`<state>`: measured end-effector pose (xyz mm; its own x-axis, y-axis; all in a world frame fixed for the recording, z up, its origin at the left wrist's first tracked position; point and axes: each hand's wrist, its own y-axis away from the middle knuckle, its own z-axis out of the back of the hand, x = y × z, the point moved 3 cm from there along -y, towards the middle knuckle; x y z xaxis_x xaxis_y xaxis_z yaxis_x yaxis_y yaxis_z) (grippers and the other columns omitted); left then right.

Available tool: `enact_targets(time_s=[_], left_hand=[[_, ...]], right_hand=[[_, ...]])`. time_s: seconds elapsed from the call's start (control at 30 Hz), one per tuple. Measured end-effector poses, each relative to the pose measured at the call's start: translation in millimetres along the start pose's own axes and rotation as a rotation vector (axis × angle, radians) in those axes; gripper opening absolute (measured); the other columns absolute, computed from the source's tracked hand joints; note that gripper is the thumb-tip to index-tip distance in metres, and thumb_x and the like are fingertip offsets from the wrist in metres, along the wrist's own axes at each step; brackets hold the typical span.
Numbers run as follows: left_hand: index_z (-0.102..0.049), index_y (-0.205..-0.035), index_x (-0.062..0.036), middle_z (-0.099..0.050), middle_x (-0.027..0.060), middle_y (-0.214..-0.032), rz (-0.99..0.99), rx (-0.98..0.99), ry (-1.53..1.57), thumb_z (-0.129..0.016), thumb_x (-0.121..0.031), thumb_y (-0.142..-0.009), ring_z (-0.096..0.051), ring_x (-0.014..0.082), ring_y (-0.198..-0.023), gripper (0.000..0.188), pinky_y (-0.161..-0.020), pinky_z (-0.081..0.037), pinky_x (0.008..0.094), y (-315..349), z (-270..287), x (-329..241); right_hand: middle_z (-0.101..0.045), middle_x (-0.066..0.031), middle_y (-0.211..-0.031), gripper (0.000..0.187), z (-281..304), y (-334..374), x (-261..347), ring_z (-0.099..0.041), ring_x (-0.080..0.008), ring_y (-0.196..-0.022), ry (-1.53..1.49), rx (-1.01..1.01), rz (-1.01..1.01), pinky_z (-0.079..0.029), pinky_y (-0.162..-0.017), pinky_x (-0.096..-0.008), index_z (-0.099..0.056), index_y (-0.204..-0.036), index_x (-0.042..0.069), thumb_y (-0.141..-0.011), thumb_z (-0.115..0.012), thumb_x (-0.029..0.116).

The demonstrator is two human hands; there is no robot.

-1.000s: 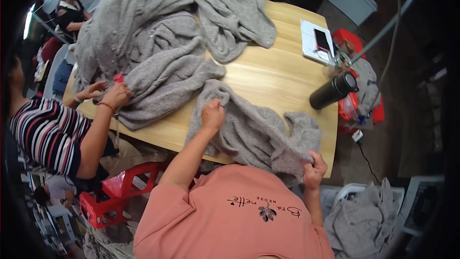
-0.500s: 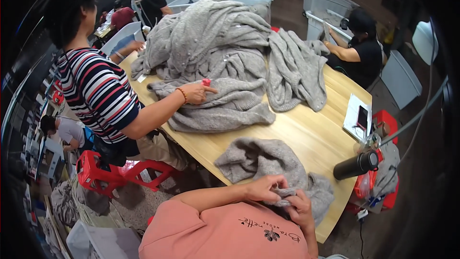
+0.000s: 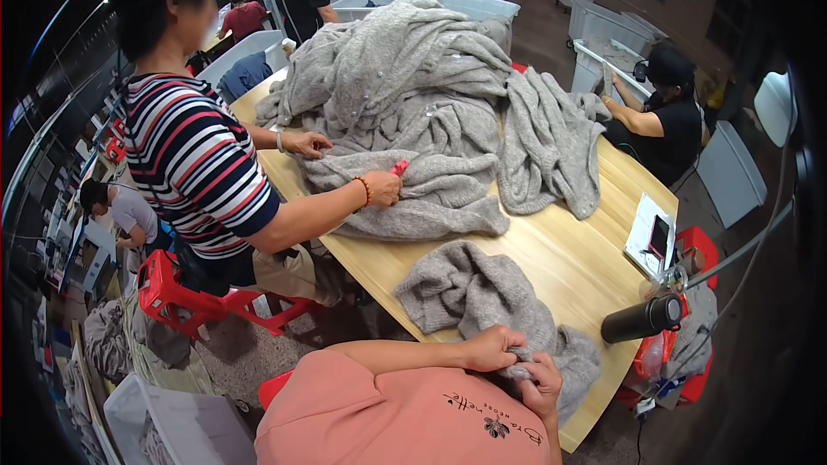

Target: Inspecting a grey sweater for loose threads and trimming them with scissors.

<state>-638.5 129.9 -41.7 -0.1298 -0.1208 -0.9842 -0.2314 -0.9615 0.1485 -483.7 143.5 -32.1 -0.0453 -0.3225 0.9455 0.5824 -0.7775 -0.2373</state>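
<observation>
A grey knit garment (image 3: 482,288) lies bunched at the near edge of the table, part of it gathered up in front of my chest. My left hand (image 3: 492,349) pinches a fold of it, fingers curled in. Close beside, my right hand (image 3: 542,381) grips the same fold with thumb and fingers. The two hands almost touch, and the bit of knit between them is mostly covered by my fingers. The garment's far end rests on the wooden table (image 3: 560,250), and another part spreads to the right of my hands.
A tall pile of grey knits (image 3: 396,77) covers the table's far side. At left stands a co-worker (image 3: 198,164), both hands on the pile, a small red item in one. A black bottle (image 3: 642,319), a phone (image 3: 660,235) on papers and red stools (image 3: 177,297) surround the right and left edges.
The view has shifted slightly. My left fingers have closed down on the fold, closer to my right hand. The co-worker's second hand has come onto the pile.
</observation>
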Motion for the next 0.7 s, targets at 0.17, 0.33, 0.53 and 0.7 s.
enact_targets(time_s=[0.17,0.33,0.53,0.7], left_hand=[[-0.058,-0.078,0.0005,-0.055,0.0102,-0.058,-0.025,-0.013,-0.068,-0.053,-0.002,-0.065,-0.051,0.0105,-0.054,0.014,-0.05,-0.04,0.0294,-2,3,5],[-0.057,-0.071,-0.0002,-0.05,0.0026,-0.053,0.092,0.126,0.157,-0.054,-0.002,-0.065,-0.045,0.007,-0.048,0.007,-0.042,-0.034,0.026,-3,2,5],[-0.058,-0.069,-0.0042,-0.05,-0.0047,-0.057,0.26,0.133,0.501,-0.06,-0.006,-0.077,-0.041,0.0005,-0.05,0.008,-0.041,-0.031,0.0206,-2,3,2],[-0.06,-0.075,-0.0038,-0.052,-0.0076,-0.065,0.12,0.139,0.506,-0.059,-0.007,-0.08,-0.042,-0.0014,-0.059,0.006,-0.05,-0.034,0.017,-6,0,12]], right_hand=[[-0.058,-0.01,-0.083,0.025,-3,3,-4,-0.057,-0.0202,-0.071,0.061,-0.01,-0.005,-0.044,-0.059,-0.0278,-0.067,-0.085,0.004,-0.062,-0.065,-0.005],[-0.057,-0.0093,-0.083,0.028,-5,3,0,-0.056,-0.0197,-0.069,0.07,-0.061,0.042,-0.044,-0.058,-0.0273,-0.067,-0.087,0.005,-0.061,-0.065,-0.005],[-0.057,-0.0107,-0.081,0.035,-4,-4,15,-0.055,-0.0215,-0.068,0.24,-0.111,0.122,-0.043,-0.057,-0.0279,-0.065,-0.09,0.004,-0.058,-0.06,-0.008],[-0.058,-0.0134,-0.076,0.031,-2,-4,13,-0.057,-0.0264,-0.063,0.341,-0.206,0.29,-0.045,-0.053,-0.0309,-0.062,-0.086,0.002,-0.057,-0.06,-0.007]])
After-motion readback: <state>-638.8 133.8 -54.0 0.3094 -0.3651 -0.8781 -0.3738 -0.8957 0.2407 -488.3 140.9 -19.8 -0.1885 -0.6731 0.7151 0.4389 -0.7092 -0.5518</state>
